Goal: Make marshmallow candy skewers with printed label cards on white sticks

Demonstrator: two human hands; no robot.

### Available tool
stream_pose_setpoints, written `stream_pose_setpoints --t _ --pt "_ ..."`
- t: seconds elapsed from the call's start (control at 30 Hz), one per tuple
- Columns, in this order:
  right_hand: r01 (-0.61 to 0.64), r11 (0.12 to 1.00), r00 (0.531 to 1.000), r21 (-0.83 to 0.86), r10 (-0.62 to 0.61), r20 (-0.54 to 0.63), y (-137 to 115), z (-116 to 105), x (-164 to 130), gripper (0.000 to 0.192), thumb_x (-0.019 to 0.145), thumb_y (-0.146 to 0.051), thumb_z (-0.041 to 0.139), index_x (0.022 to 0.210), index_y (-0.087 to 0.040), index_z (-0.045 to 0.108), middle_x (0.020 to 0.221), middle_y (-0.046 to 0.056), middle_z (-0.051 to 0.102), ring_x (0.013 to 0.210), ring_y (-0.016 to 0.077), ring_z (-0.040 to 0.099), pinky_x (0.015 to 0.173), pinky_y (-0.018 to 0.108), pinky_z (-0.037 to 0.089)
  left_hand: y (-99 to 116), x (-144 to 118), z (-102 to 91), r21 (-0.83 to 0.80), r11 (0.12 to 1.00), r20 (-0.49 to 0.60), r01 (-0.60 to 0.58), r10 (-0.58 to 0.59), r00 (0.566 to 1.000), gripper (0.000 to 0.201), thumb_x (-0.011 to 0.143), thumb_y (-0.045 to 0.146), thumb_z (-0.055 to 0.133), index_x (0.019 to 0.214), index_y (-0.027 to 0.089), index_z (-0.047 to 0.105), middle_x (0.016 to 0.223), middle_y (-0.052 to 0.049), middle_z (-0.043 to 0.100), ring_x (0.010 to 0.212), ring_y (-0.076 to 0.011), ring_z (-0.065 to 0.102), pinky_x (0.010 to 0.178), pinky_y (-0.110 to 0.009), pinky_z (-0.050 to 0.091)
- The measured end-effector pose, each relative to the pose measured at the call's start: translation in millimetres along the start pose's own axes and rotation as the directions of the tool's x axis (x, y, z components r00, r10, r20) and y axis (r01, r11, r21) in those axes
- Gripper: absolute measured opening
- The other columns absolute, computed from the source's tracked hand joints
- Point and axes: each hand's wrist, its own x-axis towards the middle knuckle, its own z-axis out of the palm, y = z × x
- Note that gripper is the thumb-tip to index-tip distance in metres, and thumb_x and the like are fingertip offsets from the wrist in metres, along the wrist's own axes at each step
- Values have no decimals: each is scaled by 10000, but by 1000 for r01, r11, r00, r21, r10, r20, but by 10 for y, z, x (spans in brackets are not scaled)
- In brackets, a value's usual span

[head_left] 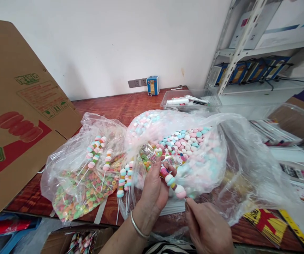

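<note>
A candy skewer (pixel 173 183) with pastel marshmallow pieces sits between both hands. My left hand (pixel 154 188), a silver bangle on its wrist, pinches the skewer's upper end at the mouth of a large clear bag of pink, white and blue marshmallow pieces (pixel 191 148). My right hand (pixel 207 225) holds the stick's lower end. Finished skewers (pixel 124 183) lie just left of my left hand. More skewers (pixel 95 151) rest on a clear bag of coloured ring candies (pixel 85 194).
A big cardboard box (pixel 14 120) leans at the left on the red wooden table (pixel 120 106). A clear plastic tub (pixel 191 100) with pens stands behind. Metal shelving (pixel 249 46) is at the right, printed packets (pixel 289 169) below it, an open box (pixel 80 241) by the table's front.
</note>
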Motion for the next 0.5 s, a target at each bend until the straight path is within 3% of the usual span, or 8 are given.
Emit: stream_pose_setpoints --t 0.07,0.13,0.2,0.27,0.33,0.4,0.43,0.5 --pt "167 981 986 -99 -167 8 68 -15 25 319 874 -58 570 1170 -160 629 604 2 637 543 156 566 663 316 456 -9 -12 2 14 1000 -21 10 -9 1000 232 779 262 738 945 152 618 723 3 558 641 -107 571 643 -242 543" --pt "207 973 977 -105 -211 -29 88 -12 52 307 872 -65 583 1161 -153 635 606 -2 634 536 142 557 676 321 457 -27 -33 10 19 1000 -33 3 -2 999 234 779 266 737 942 152 614 720 6 553 636 -106 569 645 -244 542" --pt "85 996 995 36 -83 -54 54 14 67 209 897 -140 583 1094 -160 654 673 21 669 580 146 589 640 298 458 -49 -59 21 10 1000 -21 -4 4 1000 222 796 275 721 944 150 612 716 6 546 649 -109 568 675 -258 545" --pt "-258 909 966 327 250 67 -19 51 74 155 939 -269 549 997 -175 659 660 14 654 559 141 582 540 257 433 -69 -85 29 -14 1000 43 13 -13 999 229 827 327 686 953 151 610 697 11 524 652 -116 559 709 -288 546" --pt "-636 520 762 570 542 355 -104 78 86 277 954 -424 510 921 -181 639 512 -46 522 425 105 463 432 220 361 -77 -106 26 -40 997 133 62 -56 990 267 848 398 649 952 155 606 673 19 493 647 -124 545 733 -322 544" --pt "-761 61 549 646 592 590 -177 78 116 348 928 -512 528 868 -181 614 416 -122 316 333 60 271 406 201 326 -69 -117 12 -59 992 195 110 -97 976 312 855 460 618 932 159 603 670 20 483 654 -134 544 747 -341 537" --pt "-747 -100 498 657 570 653 -204 68 138 353 912 -521 553 844 -179 606 410 -144 255 322 44 209 422 199 344 -60 -118 1 -62 990 218 127 -111 970 327 857 480 606 918 159 601 680 15 492 670 -140 551 752 -343 533" --pt "-701 -272 473 659 514 715 -239 38 181 336 890 -498 603 802 -174 598 409 -161 220 314 25 167 471 209 401 -33 -111 -22 -51 989 246 141 -124 961 355 856 509 594 886 156 602 709 0 523 708 -150 571 746 -331 524"
